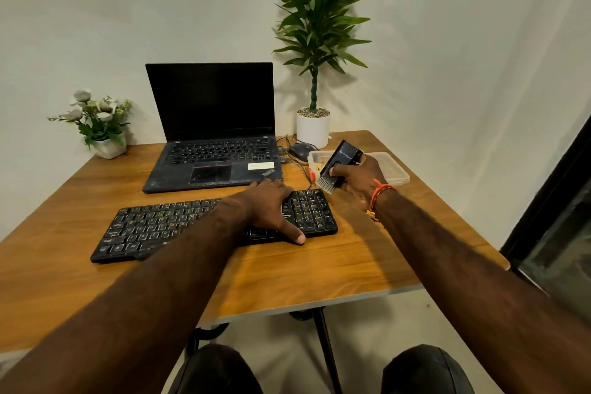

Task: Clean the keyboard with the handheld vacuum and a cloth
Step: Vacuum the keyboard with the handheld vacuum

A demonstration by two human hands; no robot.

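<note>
I see my left hand (pixel 267 205) spread flat on the keyboard (pixel 179 227) at frame centre; my right hand (pixel 359 179) grips the handheld vacuum (pixel 339 166), fingers wrapped, over a clear tray (pixel 395 169) holding perhaps small scraps.

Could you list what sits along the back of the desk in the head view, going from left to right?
Small flower pot → laptop → mouse → tall potted plant → clear plastic tray, with the handheld vacuum gripped by the right hand in front of it.

Bare forearms, no sleeves; orange thread band (pixel 380 190) on right wrist (gold bead dangling); dark trousers (pixel 425 371).
</note>
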